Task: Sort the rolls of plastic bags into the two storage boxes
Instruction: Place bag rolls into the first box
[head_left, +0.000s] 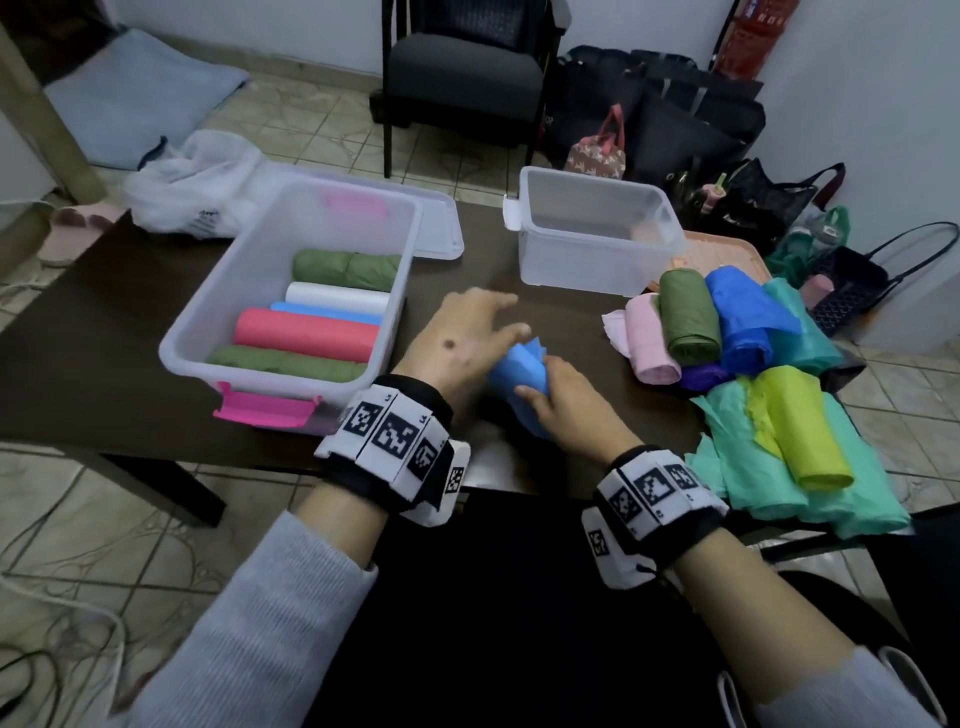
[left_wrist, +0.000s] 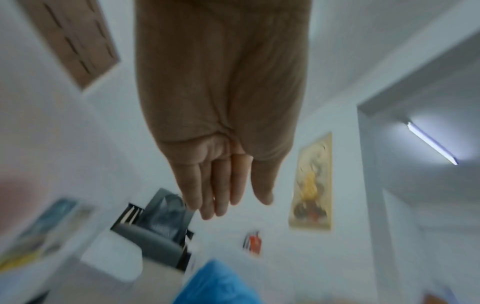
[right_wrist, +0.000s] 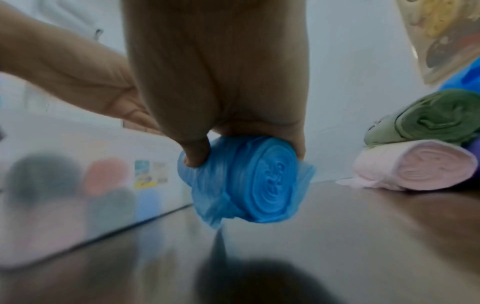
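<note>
My right hand (head_left: 563, 410) grips the light blue roll (right_wrist: 249, 181), fingers (right_wrist: 194, 152) curled round it, just above the tabletop (head_left: 104, 374). Left hand (head_left: 457, 338) w/ fingers straight, beside the roll's far end. Left box (head_left: 291, 387) holds five rolls; right box (head_left: 597, 260) farther back, pile of rolls (head_left: 727, 332) to its right.

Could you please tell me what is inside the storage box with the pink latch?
Five rolls lie side by side in the box: two green, one white, one blue, one red. Anything beneath them is hidden.
</note>
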